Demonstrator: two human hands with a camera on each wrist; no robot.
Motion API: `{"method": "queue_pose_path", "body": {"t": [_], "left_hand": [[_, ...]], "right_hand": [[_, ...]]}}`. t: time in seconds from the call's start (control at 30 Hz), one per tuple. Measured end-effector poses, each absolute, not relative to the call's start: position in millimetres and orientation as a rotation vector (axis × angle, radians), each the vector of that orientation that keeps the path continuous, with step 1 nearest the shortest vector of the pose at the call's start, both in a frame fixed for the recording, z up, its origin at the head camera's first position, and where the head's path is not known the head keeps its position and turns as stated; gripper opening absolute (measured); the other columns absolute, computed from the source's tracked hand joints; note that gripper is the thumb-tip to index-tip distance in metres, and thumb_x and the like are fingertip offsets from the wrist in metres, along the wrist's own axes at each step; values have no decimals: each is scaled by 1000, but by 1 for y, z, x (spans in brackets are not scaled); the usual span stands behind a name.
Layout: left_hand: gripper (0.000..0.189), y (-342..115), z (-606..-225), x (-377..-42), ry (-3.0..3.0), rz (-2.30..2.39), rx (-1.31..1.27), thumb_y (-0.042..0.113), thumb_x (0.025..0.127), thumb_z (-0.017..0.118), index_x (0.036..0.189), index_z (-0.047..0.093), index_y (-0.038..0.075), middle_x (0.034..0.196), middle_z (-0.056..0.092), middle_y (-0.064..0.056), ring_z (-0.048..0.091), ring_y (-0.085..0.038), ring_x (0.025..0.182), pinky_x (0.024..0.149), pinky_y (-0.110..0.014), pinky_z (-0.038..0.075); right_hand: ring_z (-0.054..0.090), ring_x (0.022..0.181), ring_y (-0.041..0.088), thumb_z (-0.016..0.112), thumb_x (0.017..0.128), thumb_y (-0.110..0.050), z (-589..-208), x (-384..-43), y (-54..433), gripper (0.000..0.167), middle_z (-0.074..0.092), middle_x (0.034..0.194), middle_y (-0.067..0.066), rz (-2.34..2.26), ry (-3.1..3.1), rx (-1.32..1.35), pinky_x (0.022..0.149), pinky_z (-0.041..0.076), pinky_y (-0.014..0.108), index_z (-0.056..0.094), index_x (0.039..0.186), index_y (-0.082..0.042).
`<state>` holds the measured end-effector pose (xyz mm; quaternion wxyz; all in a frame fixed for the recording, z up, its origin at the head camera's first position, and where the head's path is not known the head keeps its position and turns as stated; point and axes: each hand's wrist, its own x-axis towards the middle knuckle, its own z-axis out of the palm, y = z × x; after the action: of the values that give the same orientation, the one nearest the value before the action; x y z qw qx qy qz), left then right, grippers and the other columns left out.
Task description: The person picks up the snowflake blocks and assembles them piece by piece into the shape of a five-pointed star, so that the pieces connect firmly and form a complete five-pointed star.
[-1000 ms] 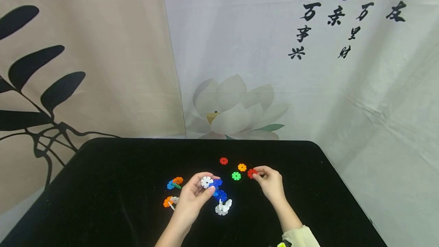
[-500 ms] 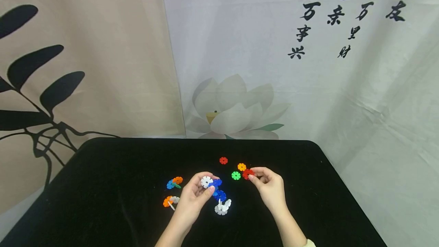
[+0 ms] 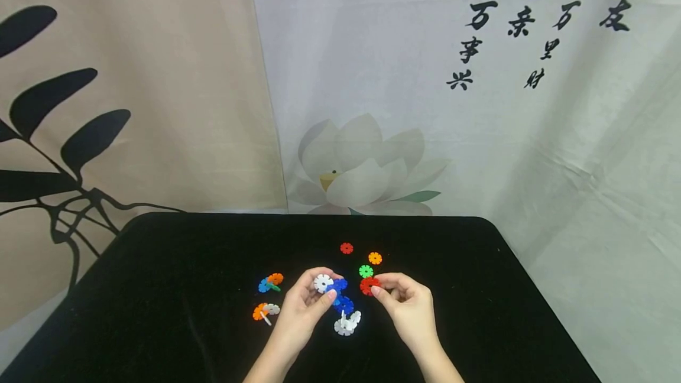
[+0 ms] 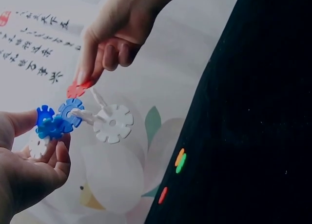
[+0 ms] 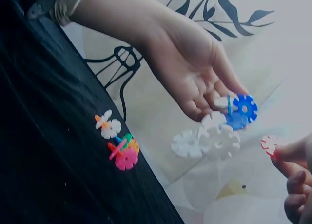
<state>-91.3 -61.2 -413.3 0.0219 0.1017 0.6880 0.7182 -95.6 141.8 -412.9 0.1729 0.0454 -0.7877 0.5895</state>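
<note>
In the head view my left hand holds a joined cluster of notched plastic discs between thumb and fingers. Blue discs form its middle, one white disc lies by the fingers, and more white discs stick out at the lower end. My right hand pinches a single red notched disc just right of the cluster. Seen from the left wrist, the red disc is close above a blue disc. The right wrist view shows a gap between the red disc and the white discs.
Loose red, orange and green discs lie on the black table beyond my hands. Two small joined clusters, one blue, orange and green, one orange and white, lie left. A printed curtain hangs behind.
My right hand has moved left and nearer to me with the red disc, toward the cluster. The left hand and its cluster stay nearly in place.
</note>
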Motion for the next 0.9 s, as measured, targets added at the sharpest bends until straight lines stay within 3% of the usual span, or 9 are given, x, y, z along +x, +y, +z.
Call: {"method": "queue_pose_path", "body": {"t": [0.67, 0.9], "left_hand": [[31, -56, -410, -89, 2164, 2141, 337, 14, 93, 64, 121, 54, 9, 119, 62, -8, 59, -24, 105, 90, -35, 47], [29, -57, -411, -90, 2197, 2104, 346, 11, 92, 64, 119, 55, 8, 117, 62, -8, 60, -24, 101, 85, -32, 49]], "right_hand": [[44, 46, 12, 80, 78, -11, -406, -82, 129, 16, 68, 79, -5, 1601, -2234, 208, 42, 34, 21, 74, 92, -13], [43, 47, 10, 80, 75, -4, -408, -82, 127, 19, 67, 76, -6, 1551, -2218, 241, 41, 34, 21, 75, 90, -15]]}}
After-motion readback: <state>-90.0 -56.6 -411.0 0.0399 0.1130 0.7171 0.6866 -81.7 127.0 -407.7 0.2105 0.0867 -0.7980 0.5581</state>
